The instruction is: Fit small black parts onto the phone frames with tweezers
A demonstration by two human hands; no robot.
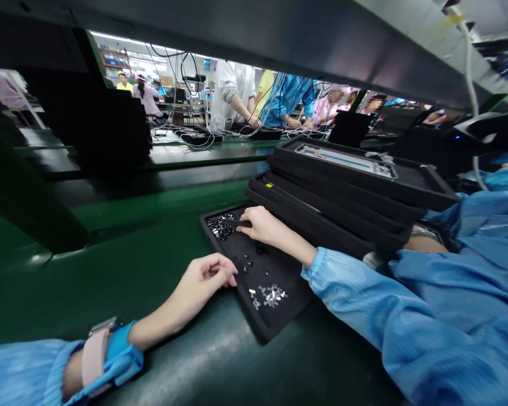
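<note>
A shallow black tray [285,273] lies at a slant on the green table. My right hand [260,225] is over its far end, closed on slim black tweezers [236,223] that point left into a heap of small dark and shiny parts [220,226]. At the tray's left rim is my left hand [209,273], its fingers curled and the thumb drawn to the forefinger; whatever is between them is hidden. Small silvery pieces [273,295] lie scattered at the near end. A few tiny black parts [246,263] sit loose in the middle.
Stacked black trays [334,192] rise just behind and right of the parts tray; the top one holds a long pale component [347,160]. A metal shelf beam [237,28] hangs low overhead. A co-worker's blue sleeve [469,242] is close at right. Other people work beyond.
</note>
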